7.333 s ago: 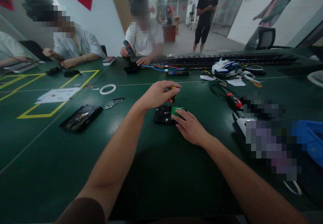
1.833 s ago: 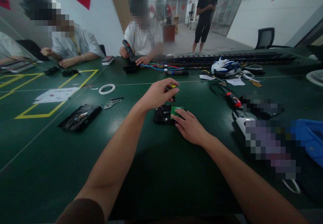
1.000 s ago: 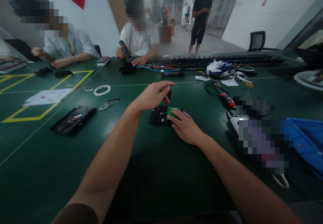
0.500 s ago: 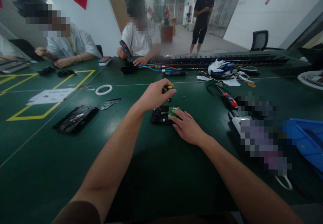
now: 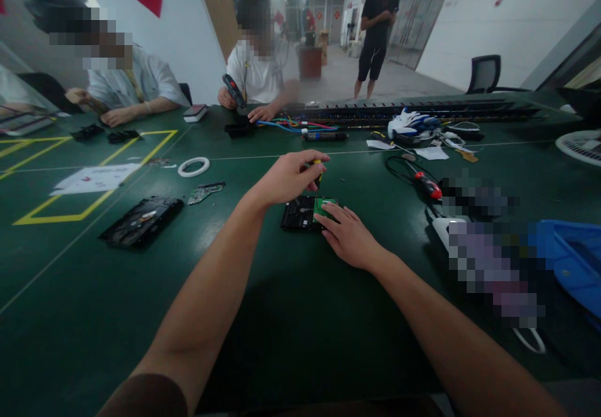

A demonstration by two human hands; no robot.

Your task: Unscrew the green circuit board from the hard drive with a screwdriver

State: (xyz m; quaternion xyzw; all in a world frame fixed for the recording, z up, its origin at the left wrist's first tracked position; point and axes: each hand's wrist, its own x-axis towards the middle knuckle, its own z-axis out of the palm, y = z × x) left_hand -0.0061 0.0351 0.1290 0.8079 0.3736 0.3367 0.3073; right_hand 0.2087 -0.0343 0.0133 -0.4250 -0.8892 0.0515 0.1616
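A black hard drive (image 5: 297,213) with a green circuit board (image 5: 321,205) lies flat in front of me. Above its far edge my left hand (image 5: 293,174) pinches a short screwdriver (image 5: 318,176) with a yellow and black handle. The screwdriver stands roughly upright; its tip is too small to make out. My right hand (image 5: 350,236) rests with spread fingers on the board's right part, pressing the drive from above.
Left lie a larger black casing (image 5: 142,221), a loose circuit board (image 5: 205,193) and a white tape ring (image 5: 193,167). A red-handled screwdriver (image 5: 426,185), gloves (image 5: 410,126) and a blue tray (image 5: 573,260) lie right. Co-workers sit across the table (image 5: 310,323).
The fingers of my left hand have turned on the screwdriver handle, with the index finger now stretched straighter. The drive and my right hand have stayed in place.
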